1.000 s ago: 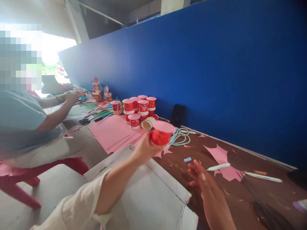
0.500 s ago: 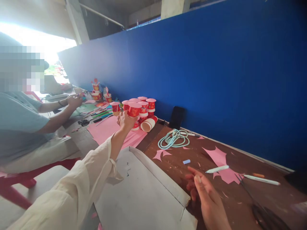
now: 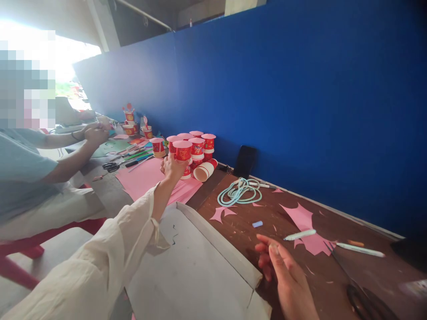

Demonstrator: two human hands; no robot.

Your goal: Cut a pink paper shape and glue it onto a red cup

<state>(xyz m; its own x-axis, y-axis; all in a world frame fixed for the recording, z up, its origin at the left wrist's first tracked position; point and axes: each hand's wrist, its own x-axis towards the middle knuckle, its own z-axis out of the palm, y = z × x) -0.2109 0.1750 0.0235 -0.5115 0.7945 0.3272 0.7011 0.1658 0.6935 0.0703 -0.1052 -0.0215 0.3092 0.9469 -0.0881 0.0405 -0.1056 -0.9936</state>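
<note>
My left hand (image 3: pixel 174 168) reaches out and has its fingers round the lower part of a red paper cup (image 3: pixel 183 154), the nearest in a stacked cluster. The cup is upside down with a pink paper disc (image 3: pixel 182 144) on top. Several similar red cups with pink discs stand close behind it, and a lone cup (image 3: pixel 157 147) stands to the left. Beside the cluster, a nest of paper cups (image 3: pixel 205 170) lies on its side. My right hand (image 3: pixel 283 271) hovers over the brown table, palm turned inward, fingers partly extended and holding nothing.
Pink paper sheets (image 3: pixel 143 180) lie below the cups. A white cardboard tray (image 3: pixel 187 266) is in front of me. Scissors (image 3: pixel 363 298), a marker (image 3: pixel 300 234), cut pink scraps (image 3: pixel 312 235), a coiled cord (image 3: pixel 238 193) and a phone (image 3: pixel 245 160) lie rightward. A co-worker (image 3: pixel 26 164) sits left.
The view has shifted slightly, so things sit a little further left and up. My left hand stays at the same cup. My right hand keeps nearly the same pose.
</note>
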